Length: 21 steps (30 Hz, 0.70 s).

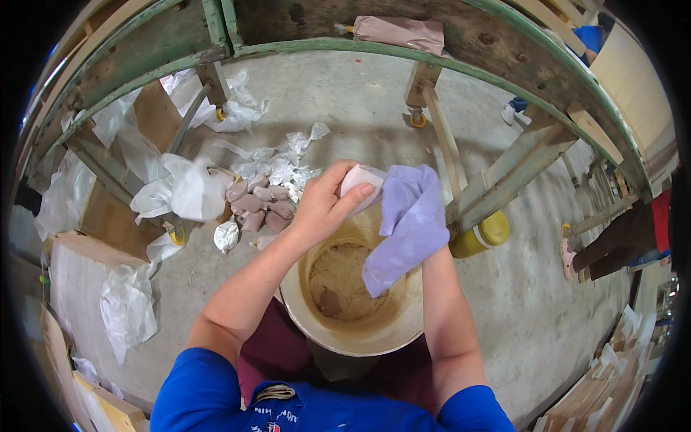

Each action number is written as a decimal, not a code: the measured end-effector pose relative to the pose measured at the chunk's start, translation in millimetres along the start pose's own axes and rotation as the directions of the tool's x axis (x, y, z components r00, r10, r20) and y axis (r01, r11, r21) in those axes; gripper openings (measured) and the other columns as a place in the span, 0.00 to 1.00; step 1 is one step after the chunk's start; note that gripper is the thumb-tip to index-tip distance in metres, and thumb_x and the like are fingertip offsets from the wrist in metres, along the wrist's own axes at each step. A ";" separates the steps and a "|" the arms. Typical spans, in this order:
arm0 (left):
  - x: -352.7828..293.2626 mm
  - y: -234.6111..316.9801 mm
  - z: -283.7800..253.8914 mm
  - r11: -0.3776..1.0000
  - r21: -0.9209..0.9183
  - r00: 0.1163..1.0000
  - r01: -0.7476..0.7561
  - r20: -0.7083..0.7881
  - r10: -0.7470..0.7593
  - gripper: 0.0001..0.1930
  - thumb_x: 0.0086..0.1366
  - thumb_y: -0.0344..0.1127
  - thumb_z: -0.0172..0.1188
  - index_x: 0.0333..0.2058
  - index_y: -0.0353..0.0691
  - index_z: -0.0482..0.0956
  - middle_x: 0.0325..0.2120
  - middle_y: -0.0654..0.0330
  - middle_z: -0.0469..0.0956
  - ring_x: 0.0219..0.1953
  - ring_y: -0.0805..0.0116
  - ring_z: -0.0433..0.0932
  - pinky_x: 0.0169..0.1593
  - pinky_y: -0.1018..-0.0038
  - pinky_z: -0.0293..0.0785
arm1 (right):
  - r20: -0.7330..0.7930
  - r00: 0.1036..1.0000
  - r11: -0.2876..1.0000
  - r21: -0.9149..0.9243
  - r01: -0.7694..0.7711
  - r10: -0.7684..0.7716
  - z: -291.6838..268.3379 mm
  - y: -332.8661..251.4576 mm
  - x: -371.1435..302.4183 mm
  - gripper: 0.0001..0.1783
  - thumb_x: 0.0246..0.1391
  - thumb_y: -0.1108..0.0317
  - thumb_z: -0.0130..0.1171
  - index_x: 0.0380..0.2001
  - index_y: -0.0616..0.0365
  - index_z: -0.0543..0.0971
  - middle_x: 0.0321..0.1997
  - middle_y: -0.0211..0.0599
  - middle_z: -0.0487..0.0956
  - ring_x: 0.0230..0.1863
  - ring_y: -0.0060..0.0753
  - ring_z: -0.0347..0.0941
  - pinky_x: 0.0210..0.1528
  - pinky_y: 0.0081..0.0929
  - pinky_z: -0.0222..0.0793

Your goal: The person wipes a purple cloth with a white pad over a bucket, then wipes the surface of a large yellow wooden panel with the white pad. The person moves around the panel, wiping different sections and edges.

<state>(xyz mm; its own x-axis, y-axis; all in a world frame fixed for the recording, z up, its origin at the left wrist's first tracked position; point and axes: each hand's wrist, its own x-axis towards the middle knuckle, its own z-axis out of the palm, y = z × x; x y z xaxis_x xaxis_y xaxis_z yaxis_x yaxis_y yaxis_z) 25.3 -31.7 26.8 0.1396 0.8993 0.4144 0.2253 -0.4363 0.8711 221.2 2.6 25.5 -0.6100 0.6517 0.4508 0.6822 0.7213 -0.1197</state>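
Note:
Above a round bucket [353, 345] between my knees, my left hand [324, 201] is closed on a pale pinkish-white object [360, 180], its thumb pressed over the near side. What exactly the object is, I cannot make out. A lavender cloth [414, 209] drapes over my right hand and hangs down over the bucket's opening. Only the right forearm [453, 324] shows below the cloth, so the fingers are hidden. Against the left hand's object lies the cloth's upper edge. Brown residue coats the inside of the bucket.
Left of the bucket, several small mauve bags [259, 205] lie on the floor beside crumpled silvery wrappings [288, 169]. A green-edged wooden table [302, 45] on casters spans the far side, with a larger pinkish bag [399, 32] on it. A yellow-green container [493, 230] stands right. Another person's legs [619, 248] show farther right.

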 end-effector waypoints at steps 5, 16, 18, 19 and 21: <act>5.8 -18.8 -5.4 0.991 -0.134 0.995 0.029 -0.087 -0.041 0.18 0.62 0.43 0.56 0.42 0.33 0.71 0.30 0.55 0.77 0.32 0.70 0.75 0.36 0.76 0.70 | 0.059 0.920 0.825 0.421 -0.376 0.389 -21.6 19.2 -4.9 0.02 0.47 0.69 0.49 0.25 0.53 0.69 0.21 0.30 0.68 0.20 0.28 0.65 0.22 0.25 0.61; 5.4 -9.6 5.8 0.996 -0.040 0.988 0.076 0.139 -0.070 0.16 0.64 0.42 0.53 0.43 0.34 0.68 0.30 0.63 0.73 0.34 0.78 0.69 0.38 0.79 0.66 | 0.046 0.987 0.939 -0.320 -0.129 0.152 -8.1 -25.2 12.5 0.08 0.29 0.69 0.56 0.16 0.55 0.67 0.20 0.38 0.67 0.25 0.34 0.68 0.32 0.32 0.61; 3.1 -9.7 4.4 0.994 -0.018 0.989 0.106 0.107 -0.104 0.16 0.64 0.42 0.53 0.43 0.34 0.68 0.31 0.63 0.73 0.34 0.78 0.69 0.38 0.79 0.66 | 0.069 0.959 0.890 -0.397 -0.226 0.274 -15.0 -19.1 15.5 0.09 0.28 0.71 0.57 0.16 0.55 0.67 0.19 0.38 0.68 0.25 0.34 0.68 0.31 0.31 0.62; 3.6 -13.0 4.3 0.993 -0.073 0.992 0.095 0.089 -0.088 0.16 0.64 0.41 0.52 0.43 0.34 0.68 0.32 0.63 0.73 0.34 0.78 0.69 0.39 0.79 0.66 | 0.082 0.935 0.875 -0.389 -0.288 0.344 -29.1 -10.7 13.8 0.09 0.29 0.72 0.57 0.18 0.56 0.68 0.19 0.37 0.68 0.26 0.34 0.68 0.32 0.31 0.62; 7.1 -24.1 6.0 0.980 -0.186 0.997 0.066 0.057 -0.056 0.16 0.65 0.41 0.51 0.43 0.35 0.68 0.33 0.63 0.73 0.35 0.78 0.68 0.39 0.79 0.66 | -0.081 0.847 0.801 0.384 -0.460 0.526 -1.9 12.8 -6.4 0.13 0.32 0.73 0.59 0.27 0.56 0.70 0.25 0.35 0.70 0.31 0.31 0.68 0.37 0.28 0.63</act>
<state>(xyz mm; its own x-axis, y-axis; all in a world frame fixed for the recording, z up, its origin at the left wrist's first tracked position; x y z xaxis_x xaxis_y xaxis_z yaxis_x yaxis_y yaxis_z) 26.7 -15.1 7.2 0.1815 0.9195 0.3488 0.0507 -0.3630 0.9304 234.6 7.2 22.9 -0.1250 0.9120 0.3906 0.6721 0.3674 -0.6428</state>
